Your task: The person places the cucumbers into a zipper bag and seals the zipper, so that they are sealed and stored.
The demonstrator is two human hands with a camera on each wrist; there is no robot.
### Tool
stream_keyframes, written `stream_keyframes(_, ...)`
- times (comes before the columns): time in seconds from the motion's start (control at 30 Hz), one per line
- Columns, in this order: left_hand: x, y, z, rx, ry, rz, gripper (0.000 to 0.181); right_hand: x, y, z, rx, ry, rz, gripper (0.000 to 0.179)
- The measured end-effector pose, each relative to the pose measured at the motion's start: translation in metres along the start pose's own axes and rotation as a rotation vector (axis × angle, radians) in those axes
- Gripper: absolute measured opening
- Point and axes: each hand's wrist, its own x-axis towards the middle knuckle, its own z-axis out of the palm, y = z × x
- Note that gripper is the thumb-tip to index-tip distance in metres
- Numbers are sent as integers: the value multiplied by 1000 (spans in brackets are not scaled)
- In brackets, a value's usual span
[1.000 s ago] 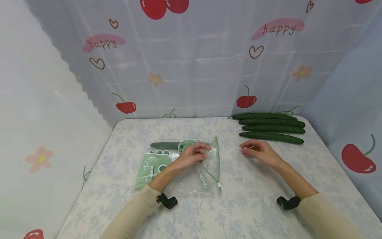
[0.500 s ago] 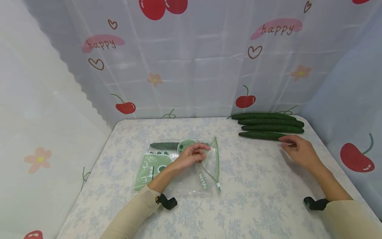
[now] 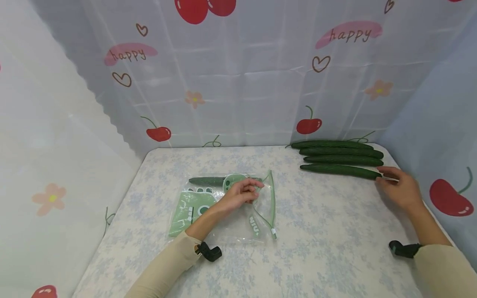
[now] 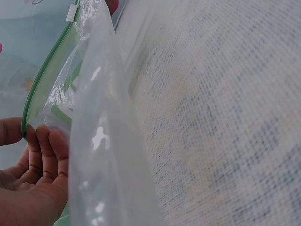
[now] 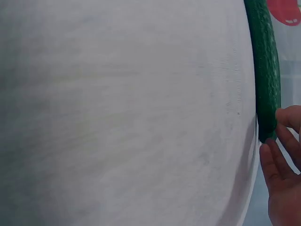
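Observation:
A clear zip bag (image 3: pixel 238 229) with green print lies flat at the middle left, with a cucumber (image 3: pixel 206 181) inside it. My left hand (image 3: pixel 238 196) is over its mouth, and the left wrist view has the fingers curled at the green zip edge (image 4: pixel 44 70), holding it. At the back right, several dark green cucumbers lie side by side. My right hand (image 3: pixel 402 188) grips the right end of the nearest cucumber (image 3: pixel 335 169), thumb and fingertips on either side of its tip. In the right wrist view that cucumber (image 5: pixel 267 70) rests along the upper right.
Behind the nearest one, the other cucumbers (image 3: pixel 337 152) sit close together by the table's back edge. A white slider (image 3: pixel 273 231) is at the bag's near corner. Printed curtains (image 3: pixel 238 82) stand around the floral tablecloth (image 3: pixel 316 248).
My right hand has travelled right from beside the bag to the nearest cucumber's right end and taken hold there. The left hand and bag have stayed in place.

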Motion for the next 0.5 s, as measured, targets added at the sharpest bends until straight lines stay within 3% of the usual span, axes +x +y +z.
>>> stream_keyframes(0.13, 0, 1, 0, -8, -2, -6, 36, 5, 7, 0, 2, -9, 38, 57)
stream_keyframes(0.5, -1, 3, 1, -18, 5, -23, 36, 12, 13, 9, -46, 32, 5, 44)
